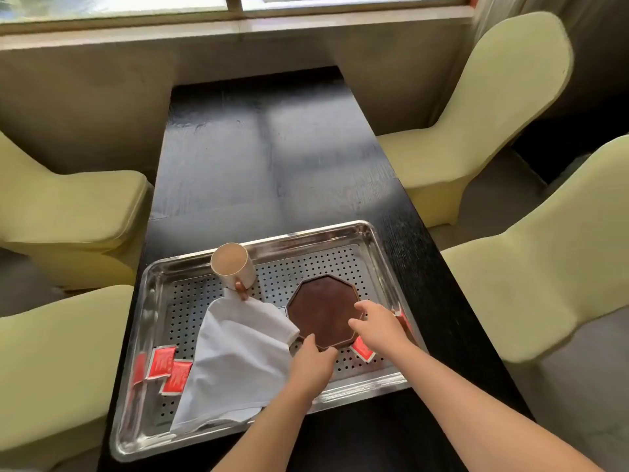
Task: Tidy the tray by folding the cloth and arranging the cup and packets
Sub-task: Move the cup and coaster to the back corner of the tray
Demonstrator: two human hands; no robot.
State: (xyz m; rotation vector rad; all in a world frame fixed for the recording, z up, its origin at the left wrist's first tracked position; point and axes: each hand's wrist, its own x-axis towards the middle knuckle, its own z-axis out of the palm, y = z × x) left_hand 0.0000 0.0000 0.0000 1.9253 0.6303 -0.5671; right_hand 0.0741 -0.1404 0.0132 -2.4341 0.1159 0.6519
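A steel tray (160, 335) with a perforated floor sits on the near end of the table. A white cloth (238, 362) lies crumpled across its left half. A beige cup (233, 265) lies tipped on its side at the tray's far left, its brown handle touching the cloth. Three red packets (163, 364) lie at the left edge; two more packets (362, 349) peek out by the right side. A brown octagonal coaster (323, 310) rests right of centre. My left hand (311, 362) pinches the coaster's near edge. My right hand (377, 327) touches its right edge, fingers spread.
The tray rests on a long black table (272, 158). Pale green covered chairs (503, 107) stand on both sides. A window sill (238, 25) runs along the far wall.
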